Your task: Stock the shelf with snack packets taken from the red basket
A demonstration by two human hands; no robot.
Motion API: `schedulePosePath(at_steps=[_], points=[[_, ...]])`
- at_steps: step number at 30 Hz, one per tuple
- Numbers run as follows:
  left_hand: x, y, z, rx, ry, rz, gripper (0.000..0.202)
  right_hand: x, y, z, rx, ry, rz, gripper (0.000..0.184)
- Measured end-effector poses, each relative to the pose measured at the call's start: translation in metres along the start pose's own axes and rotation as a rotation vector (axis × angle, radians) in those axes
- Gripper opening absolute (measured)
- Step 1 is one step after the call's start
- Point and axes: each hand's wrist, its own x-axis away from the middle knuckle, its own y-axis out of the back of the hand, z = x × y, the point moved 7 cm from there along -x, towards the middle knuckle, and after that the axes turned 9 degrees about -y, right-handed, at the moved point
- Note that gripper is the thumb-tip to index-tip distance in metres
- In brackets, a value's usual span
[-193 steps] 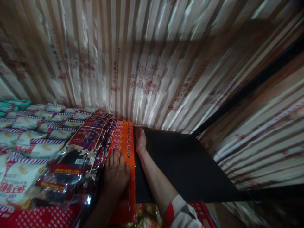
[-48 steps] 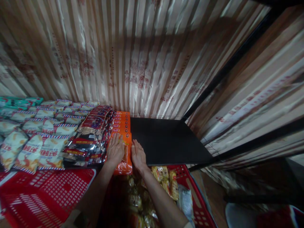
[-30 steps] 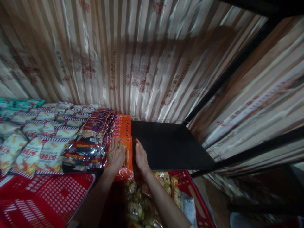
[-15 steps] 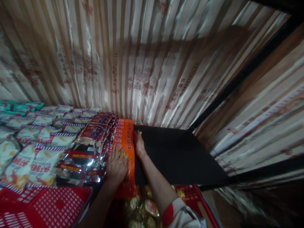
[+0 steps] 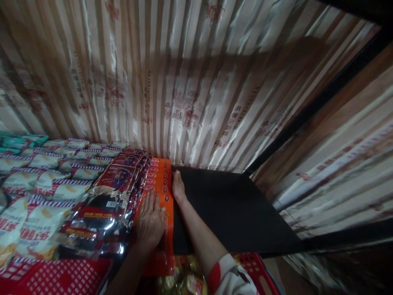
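Observation:
My left hand [image 5: 150,223] lies flat on a row of overlapping orange snack packets [image 5: 168,235], its fingers stretched forward. Along the packets' right edge, my right hand [image 5: 178,186] stands on its side, fingers extended and palm toward them. Neither hand grips anything. Dark red and black shiny packets [image 5: 106,205] overlap in a row just left of the orange ones. The black shelf board [image 5: 236,209] shows bare to the right of my right hand.
White snack bags [image 5: 44,225] cover the shelf's left part, with green packets [image 5: 18,141] behind. A red basket [image 5: 64,276] sits at lower left. Yellow-wrapped items [image 5: 195,282] lie in another red basket [image 5: 253,266] below my right arm. A pleated curtain [image 5: 184,82] and black frame bar [image 5: 319,100] bound the shelf.
The view has shifted slightly, so the shelf and goods sit a little lower. Both hands keep about the same places on and beside the orange packets.

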Motion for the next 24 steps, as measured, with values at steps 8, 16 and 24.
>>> schedulePosePath(at_steps=[8,16,24], points=[[-0.005,-0.003,0.001,-0.034,-0.026,-0.042,0.046,0.005,-0.008,0.01,0.049,-0.077,0.053,0.071],[-0.008,0.004,-0.005,-0.06,-0.044,-0.035,0.044,0.004,-0.013,0.013,0.162,0.001,0.092,0.069],[-0.01,0.006,-0.006,-0.057,-0.056,-0.036,0.043,0.009,-0.011,0.024,0.341,0.072,0.147,0.06]])
